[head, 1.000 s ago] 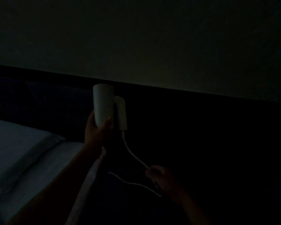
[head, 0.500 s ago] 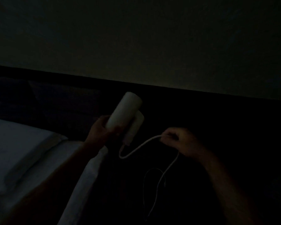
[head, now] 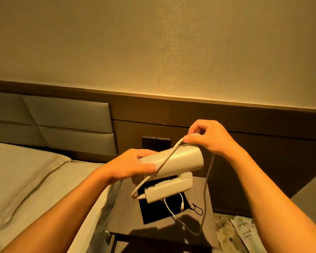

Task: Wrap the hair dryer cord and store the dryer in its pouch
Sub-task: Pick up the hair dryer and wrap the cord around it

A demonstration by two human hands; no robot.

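Note:
The white hair dryer lies sideways in the air above the nightstand, its folded handle below the barrel. My left hand grips the barrel's left end. My right hand pinches the white cord just above the barrel's right end. The cord runs from the handle in a loop, diagonally up across the barrel to my right fingers, then hangs down on the right to the nightstand. A black pouch with a drawstring lies flat on the nightstand under the dryer.
The wooden nightstand stands between a bed with white sheets on the left and the panelled wall. A switch plate sits on the wall behind the dryer. Printed paper lies on the patterned floor at the right.
The scene has brightened from near dark. The dryer has tipped from upright to sideways. My right hand has risen from low right, carrying the cord up over the barrel.

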